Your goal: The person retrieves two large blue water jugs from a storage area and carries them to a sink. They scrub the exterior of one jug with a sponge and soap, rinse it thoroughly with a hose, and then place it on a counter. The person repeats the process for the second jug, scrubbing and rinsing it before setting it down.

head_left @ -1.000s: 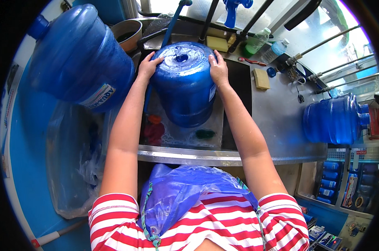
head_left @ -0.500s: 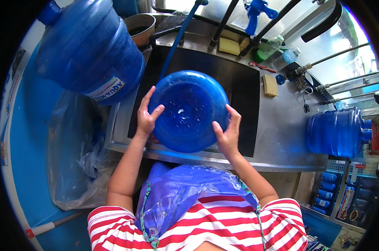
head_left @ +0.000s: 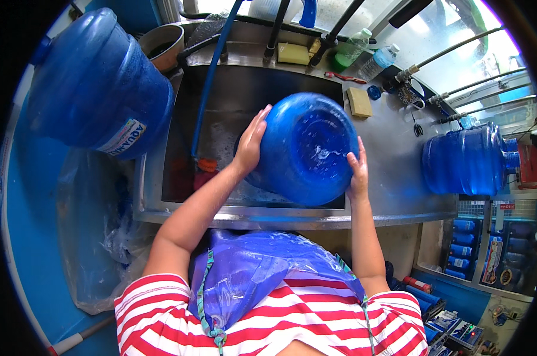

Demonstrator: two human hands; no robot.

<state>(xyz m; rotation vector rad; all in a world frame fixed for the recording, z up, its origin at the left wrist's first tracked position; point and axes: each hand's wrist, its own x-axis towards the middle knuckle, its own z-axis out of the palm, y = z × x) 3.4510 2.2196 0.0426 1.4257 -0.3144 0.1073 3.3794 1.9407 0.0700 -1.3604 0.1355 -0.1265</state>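
Fingers [head_left: 260,121] outstretched, a person's left hand [head_left: 252,144] and right hand [head_left: 358,173] clasp opposite sides of a blue water-cooler jug [head_left: 292,151] tilted base-up over a stainless-steel sink [head_left: 268,221], left forearm [head_left: 212,191] slanting inward, right forearm [head_left: 362,228] nearly upright.

Short-sleeved red-and-white striped shirt [head_left: 322,314] under a translucent purple-blue plastic apron [head_left: 250,273] with green-patterned cords [head_left: 201,296]
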